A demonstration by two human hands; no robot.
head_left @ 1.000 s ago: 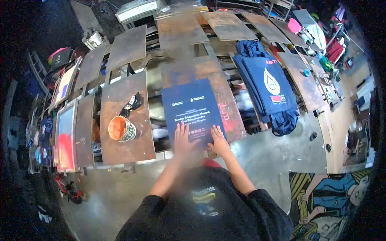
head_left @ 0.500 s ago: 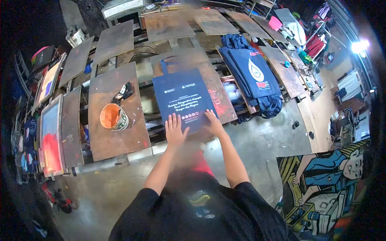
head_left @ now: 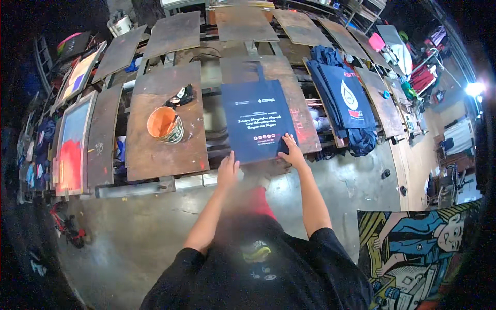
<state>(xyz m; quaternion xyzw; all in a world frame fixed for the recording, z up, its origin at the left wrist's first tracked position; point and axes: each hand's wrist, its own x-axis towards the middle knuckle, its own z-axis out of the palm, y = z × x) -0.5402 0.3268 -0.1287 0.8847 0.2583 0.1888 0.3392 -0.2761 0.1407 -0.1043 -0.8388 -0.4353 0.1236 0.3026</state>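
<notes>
Left hand (head_left: pixel 227 173), right hand (head_left: pixel 295 156) at near corners of navy bag (head_left: pixel 252 111).

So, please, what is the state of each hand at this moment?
Left hand: at lower left corner of the navy bag; grip cannot be told.
Right hand: open, fingers on the bag's lower right corner.

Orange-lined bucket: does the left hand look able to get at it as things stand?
Probably yes: the left hand, by the near left corner of the blue bag, seems close enough, and nothing visible stands between it and the bucket on the neighbouring board.
</notes>
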